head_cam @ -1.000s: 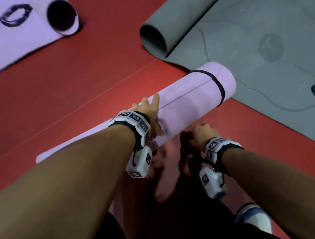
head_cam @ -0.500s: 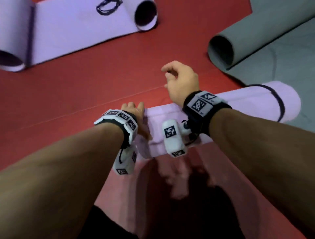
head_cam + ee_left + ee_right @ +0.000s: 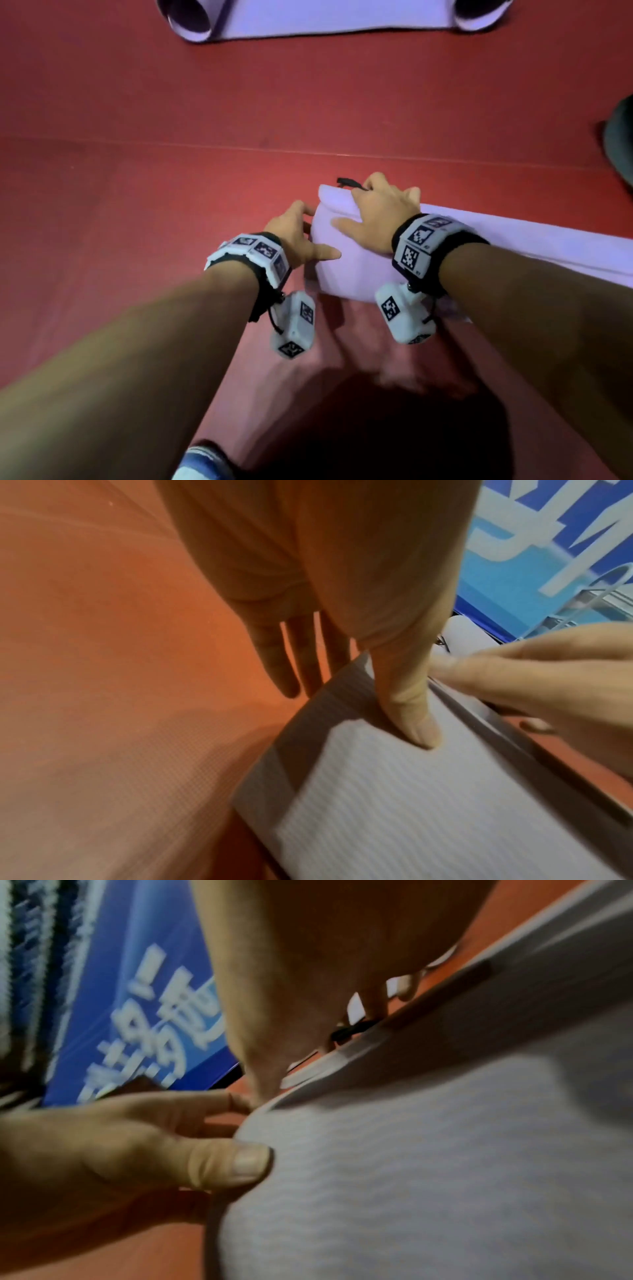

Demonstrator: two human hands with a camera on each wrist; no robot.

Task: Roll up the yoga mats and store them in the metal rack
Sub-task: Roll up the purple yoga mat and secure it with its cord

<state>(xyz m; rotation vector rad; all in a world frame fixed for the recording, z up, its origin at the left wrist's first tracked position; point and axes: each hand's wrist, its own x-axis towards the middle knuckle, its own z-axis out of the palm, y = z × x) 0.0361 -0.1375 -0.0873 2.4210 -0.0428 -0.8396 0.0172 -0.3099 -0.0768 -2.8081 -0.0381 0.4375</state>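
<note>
A rolled lilac mat (image 3: 359,270) lies on the red floor (image 3: 137,205), running from the centre off to the right. My left hand (image 3: 298,226) is at its left end, thumb pressed on top and fingers straight down the end face (image 3: 308,656). My right hand (image 3: 376,209) lies over the top of the roll just beside it. Its fingers pinch a black strap (image 3: 346,182) at the roll's far side, which also shows in the right wrist view (image 3: 352,1028). The mat's ribbed surface (image 3: 411,804) fills both wrist views.
A second lilac mat (image 3: 325,17), flat with curled ends, lies at the top edge. A grey mat (image 3: 620,144) pokes in at the right edge. My shoe (image 3: 202,462) is at the bottom. A blue banner (image 3: 548,547) and a metal frame (image 3: 582,596) stand beyond.
My right hand came down from above the roll onto its left end, with the black strap in its fingers. My left hand slid to the roll's end. The view swung left.
</note>
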